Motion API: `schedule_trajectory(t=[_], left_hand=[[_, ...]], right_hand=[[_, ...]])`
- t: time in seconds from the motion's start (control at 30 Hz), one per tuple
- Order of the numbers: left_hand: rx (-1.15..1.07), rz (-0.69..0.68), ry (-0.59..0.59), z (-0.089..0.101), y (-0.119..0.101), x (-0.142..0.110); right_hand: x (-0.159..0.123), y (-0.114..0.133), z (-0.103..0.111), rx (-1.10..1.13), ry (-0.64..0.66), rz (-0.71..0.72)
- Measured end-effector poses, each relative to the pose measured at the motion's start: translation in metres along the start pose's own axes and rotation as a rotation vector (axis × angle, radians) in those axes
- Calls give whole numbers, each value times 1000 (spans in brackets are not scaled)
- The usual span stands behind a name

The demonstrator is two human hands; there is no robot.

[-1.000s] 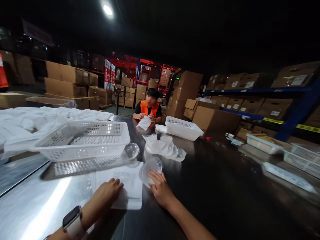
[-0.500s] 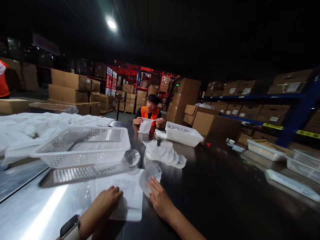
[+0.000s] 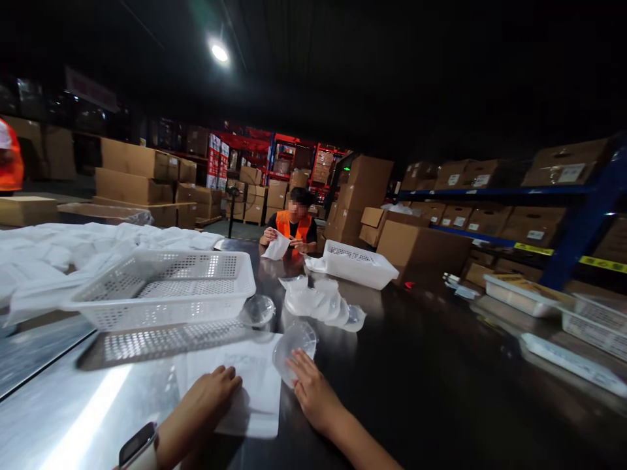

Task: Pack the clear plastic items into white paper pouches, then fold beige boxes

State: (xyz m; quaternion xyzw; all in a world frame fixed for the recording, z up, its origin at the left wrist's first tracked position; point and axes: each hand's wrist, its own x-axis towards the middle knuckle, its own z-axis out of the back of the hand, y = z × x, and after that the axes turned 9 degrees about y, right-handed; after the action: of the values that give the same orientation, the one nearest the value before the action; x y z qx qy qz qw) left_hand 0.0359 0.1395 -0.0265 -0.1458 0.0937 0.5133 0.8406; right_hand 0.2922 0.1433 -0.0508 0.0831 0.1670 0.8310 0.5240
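Note:
A flat white bag (image 3: pixel 259 385) lies on the dark, shiny table in front of me. My left hand (image 3: pixel 218 386) rests on the bag with its fingers curled under; whatever is beneath the fingertips is hidden. Stretched fingers of my right hand (image 3: pixel 311 386) lie on a translucent round plastic piece (image 3: pixel 290 351), which overlaps the bag's right edge. Just beyond the bag is a clear, shiny round piece (image 3: pixel 258 311), beside a white perforated basket (image 3: pixel 166 307). Several similar translucent pieces (image 3: pixel 321 300) lie overlapping in a row farther out.
White cloth-like bags (image 3: pixel 59 251) are heaped at the left. Across the table a person in an orange vest (image 3: pixel 292 225) handles a white bag (image 3: pixel 276 245), near another white basket (image 3: pixel 362 264). Cartons and shelving (image 3: pixel 494 189) stand around; trays (image 3: pixel 524 297) sit at the right.
The person opposite has tilted their white bag and shifted it to the left. Both my hands stay almost still on the bag and the round piece.

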Motion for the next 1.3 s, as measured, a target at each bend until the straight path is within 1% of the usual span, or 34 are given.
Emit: schedule_trajectory(t=[0.1,0.33,0.67,0.73,0.8,0.87,1.0,1.07,1.13,1.2,1.3], left_hand=[[-12,-12,-19,1,-2,-1],[6,-2,10,7,-6,-8],[28,10,7,9,-7,-6],[33,7,-12,6,-5,-4],[26,-24,-63,2,-2,-3],[12,-75,-124,-2,1,-3],[-7,-203,-161,-5,0,-4],[2,-274,-164,-4,-3,-6],[18,-309,-174,-3,-5,-7],[32,-300,-200,-3,-5,-7],[36,-303,-262,-4,-2,-7]], right_hand=[[0,0,-1,-31,9,-8],[1,1,0,-60,15,-8],[0,-4,-5,-87,-24,29],[0,-5,-4,-105,-29,38],[1,-6,-3,-113,-45,32],[5,-8,-3,-77,-113,4],[19,-15,-11,251,-464,-23],[24,-21,-13,384,-579,-26],[25,-28,-10,457,-638,-47],[23,-33,-2,559,-701,-73],[12,-29,10,740,-742,-54]])
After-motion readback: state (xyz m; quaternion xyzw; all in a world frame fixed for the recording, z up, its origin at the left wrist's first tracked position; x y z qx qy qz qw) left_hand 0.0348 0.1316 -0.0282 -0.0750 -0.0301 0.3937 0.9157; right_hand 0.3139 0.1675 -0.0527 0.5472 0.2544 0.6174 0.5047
